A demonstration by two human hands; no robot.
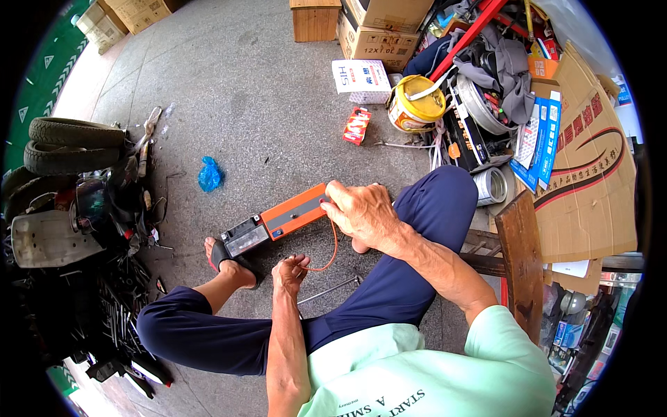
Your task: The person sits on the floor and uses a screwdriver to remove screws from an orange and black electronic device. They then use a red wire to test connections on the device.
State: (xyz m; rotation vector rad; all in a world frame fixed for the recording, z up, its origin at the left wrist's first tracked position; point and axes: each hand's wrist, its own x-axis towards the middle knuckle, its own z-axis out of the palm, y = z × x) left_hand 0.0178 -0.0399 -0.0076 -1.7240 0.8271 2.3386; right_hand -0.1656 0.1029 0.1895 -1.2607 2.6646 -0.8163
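Observation:
An orange box-shaped device (297, 209) with a grey strip lies slanting on the floor beside my left foot, end to end with a dark battery (247, 237). My right hand (358, 214) grips the device's right end. A thin orange cable (335, 249) loops down from there to my left hand (288, 272), whose curled fingers pinch its end below the battery; what is at that end is too small to make out. A metal rod (328, 291) lies on the floor under my arms, partly hidden by my leg.
Old tyres (73, 146) and dark parts crowd the left. A blue plastic bag (209, 174) lies on the floor. Cartons (375, 43), a yellow bucket (417, 104), a small red box (356, 126) and heaped clutter fill the back right. A wooden bench (520, 267) and flattened cardboard (583, 215) stand at my right.

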